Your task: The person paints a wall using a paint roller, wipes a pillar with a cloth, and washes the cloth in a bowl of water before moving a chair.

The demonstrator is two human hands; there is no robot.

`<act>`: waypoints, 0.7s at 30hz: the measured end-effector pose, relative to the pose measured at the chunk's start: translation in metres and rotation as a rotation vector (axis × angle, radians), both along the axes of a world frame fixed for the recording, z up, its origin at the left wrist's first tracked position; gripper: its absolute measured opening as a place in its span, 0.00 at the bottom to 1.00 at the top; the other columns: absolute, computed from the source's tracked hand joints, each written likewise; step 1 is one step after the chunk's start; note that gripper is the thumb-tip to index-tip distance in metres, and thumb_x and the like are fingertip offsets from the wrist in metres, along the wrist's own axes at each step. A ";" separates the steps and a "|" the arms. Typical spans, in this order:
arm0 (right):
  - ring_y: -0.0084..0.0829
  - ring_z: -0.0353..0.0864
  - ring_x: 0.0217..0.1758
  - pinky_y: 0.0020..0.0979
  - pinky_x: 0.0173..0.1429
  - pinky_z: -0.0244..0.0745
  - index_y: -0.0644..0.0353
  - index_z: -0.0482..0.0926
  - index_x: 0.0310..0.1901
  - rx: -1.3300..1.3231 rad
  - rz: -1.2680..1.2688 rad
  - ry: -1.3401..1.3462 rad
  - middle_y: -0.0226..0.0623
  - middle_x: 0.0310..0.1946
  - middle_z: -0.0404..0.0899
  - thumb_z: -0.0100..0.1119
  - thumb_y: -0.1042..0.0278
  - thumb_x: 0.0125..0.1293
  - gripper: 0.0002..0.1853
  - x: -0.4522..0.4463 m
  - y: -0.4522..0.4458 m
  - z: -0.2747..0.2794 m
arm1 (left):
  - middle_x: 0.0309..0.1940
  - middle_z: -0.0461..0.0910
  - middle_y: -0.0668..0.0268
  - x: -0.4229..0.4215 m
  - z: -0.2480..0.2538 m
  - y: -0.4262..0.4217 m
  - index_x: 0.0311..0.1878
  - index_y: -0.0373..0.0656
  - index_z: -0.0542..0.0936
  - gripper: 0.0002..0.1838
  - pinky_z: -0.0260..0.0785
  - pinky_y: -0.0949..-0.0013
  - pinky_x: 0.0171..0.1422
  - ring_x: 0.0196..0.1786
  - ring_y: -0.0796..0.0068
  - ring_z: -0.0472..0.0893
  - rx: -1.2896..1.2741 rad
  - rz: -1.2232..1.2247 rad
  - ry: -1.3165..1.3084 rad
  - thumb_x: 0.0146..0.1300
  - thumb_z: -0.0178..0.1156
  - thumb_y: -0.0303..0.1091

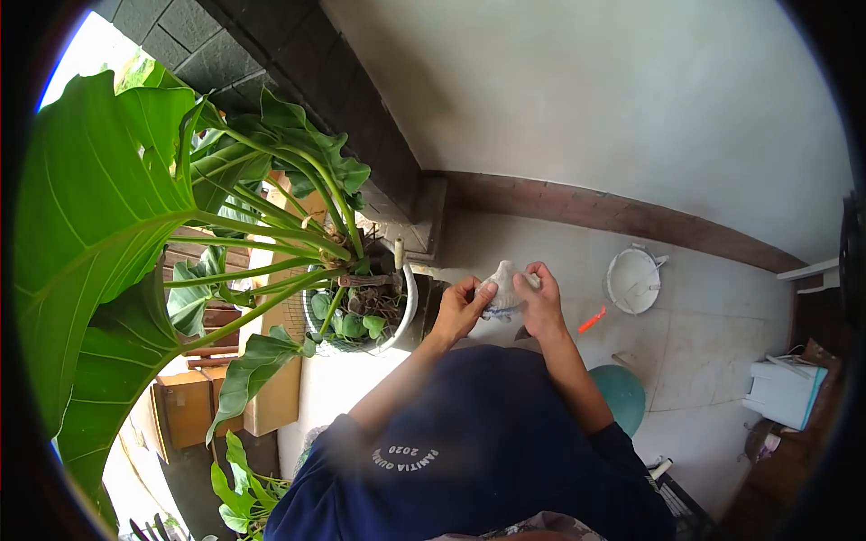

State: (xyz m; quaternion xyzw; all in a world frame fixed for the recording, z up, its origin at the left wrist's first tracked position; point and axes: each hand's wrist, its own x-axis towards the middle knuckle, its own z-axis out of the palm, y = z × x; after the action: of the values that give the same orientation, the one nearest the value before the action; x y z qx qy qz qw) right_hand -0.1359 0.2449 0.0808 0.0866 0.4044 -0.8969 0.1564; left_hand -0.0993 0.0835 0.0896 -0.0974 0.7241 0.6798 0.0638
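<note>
Navy shirt (505, 433), and beyond it a pale object (502, 285) between both hands (460, 310) (545, 308)

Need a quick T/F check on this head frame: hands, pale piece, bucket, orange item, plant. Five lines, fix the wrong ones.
1. The left hand and the right hand both hold the pale piece. True.
2. A white bucket and an orange item are on the floor. True.
3. The pale piece is inside the white bucket. False: it is in the hands, and the white bucket stands off to their right.
4. A large-leaved plant takes up much of the left of the picture. True.
5. Both hands wear gloves. False: both are bare.
</note>
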 end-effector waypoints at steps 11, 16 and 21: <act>0.23 0.78 0.40 0.28 0.47 0.75 0.59 0.71 0.42 -0.040 0.084 -0.253 0.31 0.40 0.77 0.65 0.68 0.66 0.11 0.001 0.043 -0.032 | 0.24 0.77 0.72 -0.005 -0.003 0.042 0.40 0.38 0.80 0.16 0.64 0.77 0.32 0.27 0.86 0.71 0.005 0.009 -0.017 0.71 0.59 0.43; 0.28 0.78 0.45 0.33 0.51 0.76 0.57 0.70 0.46 -0.171 0.178 -0.181 0.33 0.43 0.77 0.66 0.71 0.64 0.14 0.002 0.038 -0.014 | 0.28 0.79 0.70 -0.005 0.002 0.047 0.41 0.35 0.80 0.18 0.69 0.77 0.38 0.33 0.86 0.73 0.020 0.088 0.010 0.71 0.58 0.44; 0.30 0.79 0.47 0.36 0.53 0.77 0.57 0.71 0.52 -0.228 0.138 -0.327 0.34 0.44 0.78 0.69 0.69 0.61 0.20 0.008 0.020 -0.024 | 0.29 0.78 0.73 0.000 0.008 0.040 0.41 0.37 0.79 0.14 0.67 0.79 0.37 0.33 0.87 0.72 0.077 0.113 0.070 0.72 0.58 0.41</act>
State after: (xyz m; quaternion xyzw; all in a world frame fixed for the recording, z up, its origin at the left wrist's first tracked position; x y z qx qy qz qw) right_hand -0.1278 0.2648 0.0566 0.1850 0.2747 -0.8979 0.2899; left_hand -0.0997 0.1236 0.0971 -0.1118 0.6924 0.7128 0.0034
